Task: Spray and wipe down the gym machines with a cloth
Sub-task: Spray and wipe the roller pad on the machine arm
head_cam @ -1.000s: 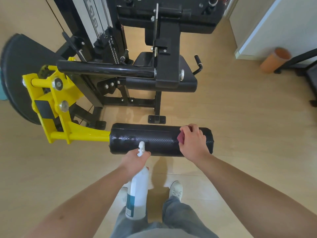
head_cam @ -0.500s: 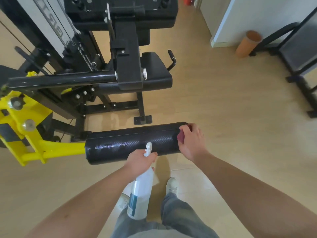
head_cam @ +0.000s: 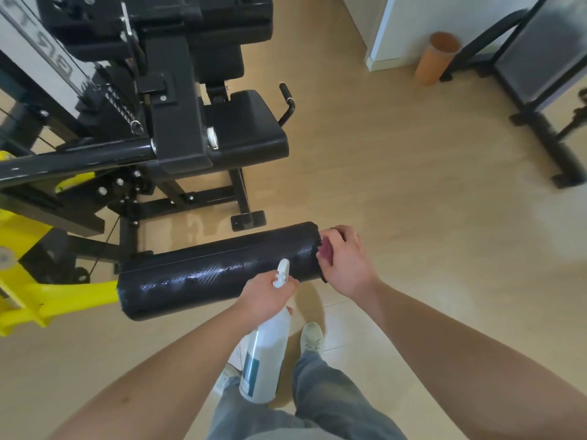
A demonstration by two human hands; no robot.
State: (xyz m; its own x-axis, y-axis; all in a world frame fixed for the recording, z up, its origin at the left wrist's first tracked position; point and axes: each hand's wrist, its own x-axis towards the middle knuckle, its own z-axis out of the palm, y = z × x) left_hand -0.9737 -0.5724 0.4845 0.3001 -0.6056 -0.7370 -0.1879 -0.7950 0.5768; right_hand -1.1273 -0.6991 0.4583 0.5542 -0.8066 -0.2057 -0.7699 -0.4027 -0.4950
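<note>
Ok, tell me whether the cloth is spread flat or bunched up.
Bunched. Only a small dark-red wad of cloth shows, gripped in the right hand against the end of the black roller pad.

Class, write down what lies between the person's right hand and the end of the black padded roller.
A dark red cloth, gripped by the right hand against the end of the black padded roller, as the head view shows.

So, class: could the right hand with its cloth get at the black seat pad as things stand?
Probably yes: only bare floor lies between the right hand, holding the cloth, and the seat pad, though a lean forward seems needed.
</note>
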